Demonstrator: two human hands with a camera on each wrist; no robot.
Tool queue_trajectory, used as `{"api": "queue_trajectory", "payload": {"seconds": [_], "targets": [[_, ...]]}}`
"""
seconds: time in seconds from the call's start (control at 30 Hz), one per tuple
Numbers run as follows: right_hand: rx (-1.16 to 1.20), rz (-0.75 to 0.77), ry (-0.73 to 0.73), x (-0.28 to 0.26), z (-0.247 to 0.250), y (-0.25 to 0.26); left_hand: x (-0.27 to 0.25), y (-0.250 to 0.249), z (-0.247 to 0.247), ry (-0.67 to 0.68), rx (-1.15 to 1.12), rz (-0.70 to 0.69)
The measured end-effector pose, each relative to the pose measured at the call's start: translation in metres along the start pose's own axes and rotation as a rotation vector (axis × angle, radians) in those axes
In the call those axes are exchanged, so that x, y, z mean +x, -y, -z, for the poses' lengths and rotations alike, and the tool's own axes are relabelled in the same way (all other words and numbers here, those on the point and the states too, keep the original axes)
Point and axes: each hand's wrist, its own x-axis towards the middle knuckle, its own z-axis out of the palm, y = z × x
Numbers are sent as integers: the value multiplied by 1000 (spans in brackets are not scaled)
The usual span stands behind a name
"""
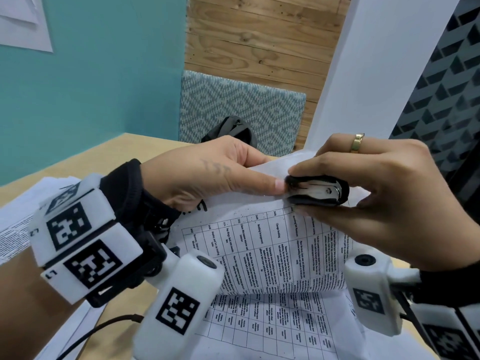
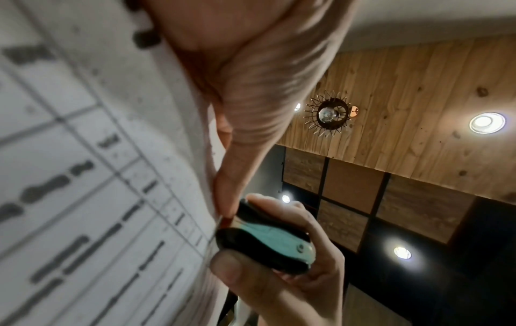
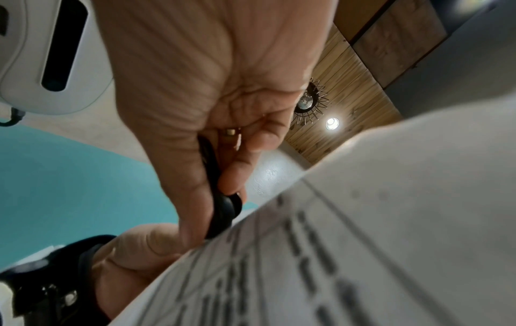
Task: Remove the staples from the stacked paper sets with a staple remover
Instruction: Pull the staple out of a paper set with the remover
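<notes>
My left hand: it pinches the raised top edge of the paper set, thumb lying along the front of the fold with its tip right beside the tool, the other fingers curled behind the sheet.
My right hand: forefinger on top and thumb underneath squeeze the staple remover between them; a gold ring sits on one of the fingers arched above.
Staple remover: black grips with a shiny metal body – in the left wrist view it is pressed together and its nose meets the paper's edge next to my left thumb tip. I cannot tell whether a staple is caught in it.
Paper set: printed with a table of small text, lifted and curved up off the stack towards me, its top edge held between both hands; from the right wrist the print is a blur.
Stack below: another printed sheet with the same kind of table lies flat under the lifted one, on the light wooden table.
Off to my left: more printed pages lie on the table – partly hidden by the wrist rig.
Behind the table: a patterned chair back with a dark bag against it.
</notes>
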Motion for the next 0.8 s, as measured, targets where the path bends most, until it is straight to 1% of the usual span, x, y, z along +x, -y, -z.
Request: {"api": "queue_trajectory", "payload": {"seconds": [0.13, 0.27, 0.5, 0.7, 0.8], "targets": [[20, -32, -22, 0, 1, 0, 0, 0, -2, -38, 46, -52], [98, -64, -59, 2, -1, -2, 2, 3, -5, -67, 68, -111], [240, -215, -187, 4, -4, 1, 4, 4, -7, -107, -41, -168], [250, -293, -260, 5, -7, 6, 9, 11, -14, -241, -31, -256], [323, -348, -273, 5, -5, 7, 11, 13, -15, -262, 0, -321]]}}
